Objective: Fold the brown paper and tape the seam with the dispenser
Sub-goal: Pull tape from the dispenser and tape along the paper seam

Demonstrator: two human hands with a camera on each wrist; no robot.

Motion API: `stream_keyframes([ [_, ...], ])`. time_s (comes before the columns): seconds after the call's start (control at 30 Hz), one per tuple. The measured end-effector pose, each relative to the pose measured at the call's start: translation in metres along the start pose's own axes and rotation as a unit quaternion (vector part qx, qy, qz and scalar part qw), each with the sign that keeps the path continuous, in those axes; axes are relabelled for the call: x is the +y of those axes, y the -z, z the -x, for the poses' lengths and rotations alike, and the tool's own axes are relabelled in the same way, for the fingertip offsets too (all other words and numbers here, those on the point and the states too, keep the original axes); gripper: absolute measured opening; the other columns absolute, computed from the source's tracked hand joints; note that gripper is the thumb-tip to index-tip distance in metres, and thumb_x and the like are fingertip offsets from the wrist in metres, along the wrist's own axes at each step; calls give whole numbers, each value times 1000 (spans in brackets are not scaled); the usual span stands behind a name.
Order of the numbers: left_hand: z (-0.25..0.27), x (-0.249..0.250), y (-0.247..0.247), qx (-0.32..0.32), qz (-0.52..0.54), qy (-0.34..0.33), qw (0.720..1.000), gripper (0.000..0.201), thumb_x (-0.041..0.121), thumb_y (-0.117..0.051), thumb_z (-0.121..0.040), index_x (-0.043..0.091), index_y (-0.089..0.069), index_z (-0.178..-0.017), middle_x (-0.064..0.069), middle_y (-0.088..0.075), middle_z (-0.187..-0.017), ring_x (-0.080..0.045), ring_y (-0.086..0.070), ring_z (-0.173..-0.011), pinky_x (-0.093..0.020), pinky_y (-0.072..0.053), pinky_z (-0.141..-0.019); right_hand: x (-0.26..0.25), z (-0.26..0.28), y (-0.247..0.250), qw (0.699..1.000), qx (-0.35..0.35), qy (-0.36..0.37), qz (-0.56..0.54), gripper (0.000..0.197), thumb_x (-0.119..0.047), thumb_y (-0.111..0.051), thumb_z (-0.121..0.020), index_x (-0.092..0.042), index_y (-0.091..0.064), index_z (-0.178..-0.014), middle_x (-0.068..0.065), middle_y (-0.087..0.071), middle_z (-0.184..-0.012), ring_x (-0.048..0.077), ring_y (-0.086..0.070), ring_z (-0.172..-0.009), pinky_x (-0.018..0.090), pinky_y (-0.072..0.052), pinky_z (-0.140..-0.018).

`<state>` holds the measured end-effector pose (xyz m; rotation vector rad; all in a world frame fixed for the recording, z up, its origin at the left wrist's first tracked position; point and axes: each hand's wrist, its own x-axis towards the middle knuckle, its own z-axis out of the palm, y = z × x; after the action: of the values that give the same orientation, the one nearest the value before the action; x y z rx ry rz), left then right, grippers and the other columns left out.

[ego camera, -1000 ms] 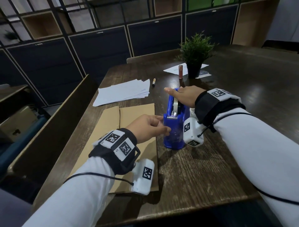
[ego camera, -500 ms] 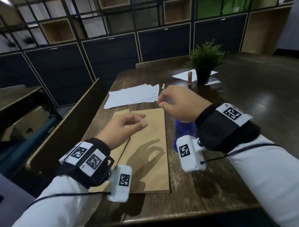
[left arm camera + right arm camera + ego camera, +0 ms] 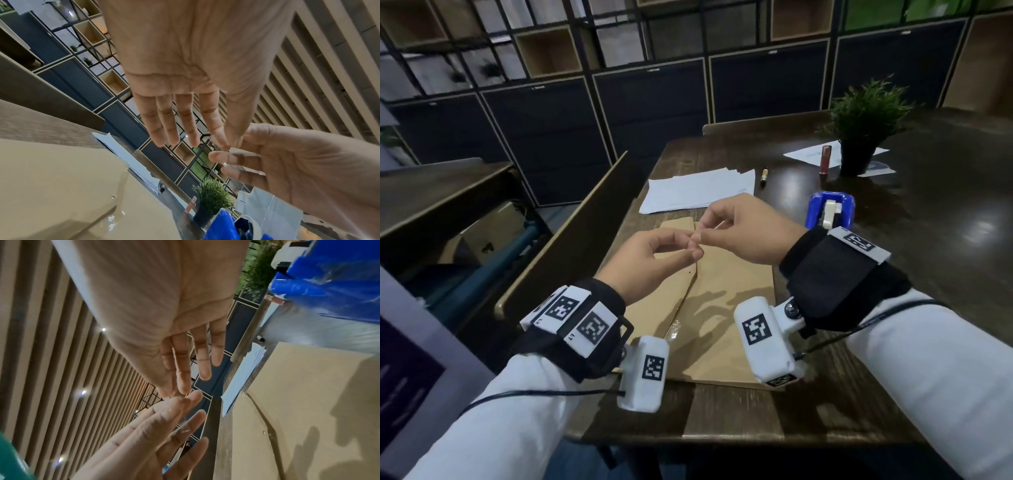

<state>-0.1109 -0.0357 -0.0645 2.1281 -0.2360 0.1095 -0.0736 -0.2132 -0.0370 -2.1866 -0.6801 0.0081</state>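
The folded brown paper (image 3: 726, 308) lies flat on the table, its seam running away from me, with a shiny bit of clear tape (image 3: 674, 330) on the seam's near end. Above the seam my left hand (image 3: 690, 246) and right hand (image 3: 702, 236) meet fingertip to fingertip. Between them they pinch a short strip of clear tape (image 3: 242, 153), which also shows across the fingers in the right wrist view (image 3: 182, 426). The blue tape dispenser (image 3: 830, 209) stands on the table behind my right wrist, untouched.
A stack of white sheets (image 3: 698, 192) lies beyond the brown paper, with a marker (image 3: 764, 176) beside it. A potted plant (image 3: 866, 126) and a red tube (image 3: 825, 164) stand at the far right. A wooden panel (image 3: 571, 240) borders the table's left edge.
Both hands have left the dispenser and moved left over the brown paper. They have come together and now hold a strip of tape between their fingertips.
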Motion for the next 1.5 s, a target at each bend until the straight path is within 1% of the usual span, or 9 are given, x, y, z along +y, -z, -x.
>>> stream_keyframes([
  [0.3, 12, -19, 20, 1, 5, 35, 999, 14, 26, -67, -86, 21, -71, -99, 14, -72, -93, 9, -63, -84, -24, -46, -87, -10, -11, -34, 992, 68, 59, 83, 14, -27, -63, -88, -29, -64, -74, -15, -61, -86, 9, -62, -83, 29, -50, -71],
  [0.47, 12, -38, 39, -23, -50, 99, 994, 31, 35, -65, -86, 31, -61, -116, 12, -67, -112, -10, -63, -106, -33, -50, -95, -12, -14, -41, 990, 127, 62, 24, 11, -24, -63, -90, -22, -66, -79, -16, -58, -75, -3, -52, -71, 14, -38, -62],
  [0.6, 15, -54, 50, -85, -129, 155, 976, 29, 32, -64, -88, 31, -61, -117, 11, -66, -112, -9, -62, -105, -37, -49, -99, -3, -14, -45, 998, 46, -4, -34, 14, -18, -63, -89, -17, -66, -76, -13, -61, -70, 0, -53, -64, 8, -42, -56],
  [0.77, 18, -58, 47, -153, -206, 191, 947, 24, 33, -64, -88, 30, -66, -112, 14, -65, -109, -6, -60, -105, -32, -45, -101, 11, -13, -61, 994, -50, -66, -72, 10, -17, -67, -87, -10, -71, -80, 0, -70, -81, 10, -58, -74, 33, -53, -81],
  [0.97, 16, -58, 40, -175, -255, 202, 929, 26, 38, -70, -83, 32, -69, -108, 18, -66, -102, -4, -62, -101, -29, -46, -99, 23, -11, -78, 983, -109, -114, -92, 8, -16, -69, -85, -11, -72, -79, -6, -70, -76, 9, -59, -77, 35, -53, -88],
  [1.13, 17, -59, 40, -186, -287, 205, 917, 31, 33, -72, -82, 31, -67, -112, 16, -64, -102, -7, -60, -100, -31, -49, -95, 30, -11, -93, 973, -146, -148, -98, 11, -19, -71, -83, -16, -72, -72, -12, -68, -70, 10, -57, -74, 32, -52, -77],
  [1.27, 21, -61, 36, -191, -296, 205, 913, 38, 35, -75, -78, 35, -63, -114, 19, -57, -104, -6, -57, -103, -23, -45, -86, 29, -8, -102, 955, -173, -196, -137, 16, -19, -72, -83, -15, -68, -68, -1, -67, -76, 9, -57, -70, 14, -47, -49],
  [1.43, 21, -63, 35, -191, -302, 209, 910, 45, 39, -79, -73, 37, -61, -114, 18, -56, -109, -7, -56, -107, -26, -46, -88, 27, -10, -105, 959, -173, -198, -105, 22, -27, -75, -80, -5, -73, -84, 6, -74, -88, 18, -68, -88, 27, -56, -79],
  [1.5, 21, -64, 34, -189, -305, 205, 911, 46, 40, -80, -71, 37, -62, -113, 17, -58, -113, -7, -57, -108, -28, -48, -90, 26, -10, -106, 953, -177, -216, -120, 32, -24, -75, -80, 4, -70, -95, 9, -68, -86, 16, -65, -74, 20, -56, -62],
])
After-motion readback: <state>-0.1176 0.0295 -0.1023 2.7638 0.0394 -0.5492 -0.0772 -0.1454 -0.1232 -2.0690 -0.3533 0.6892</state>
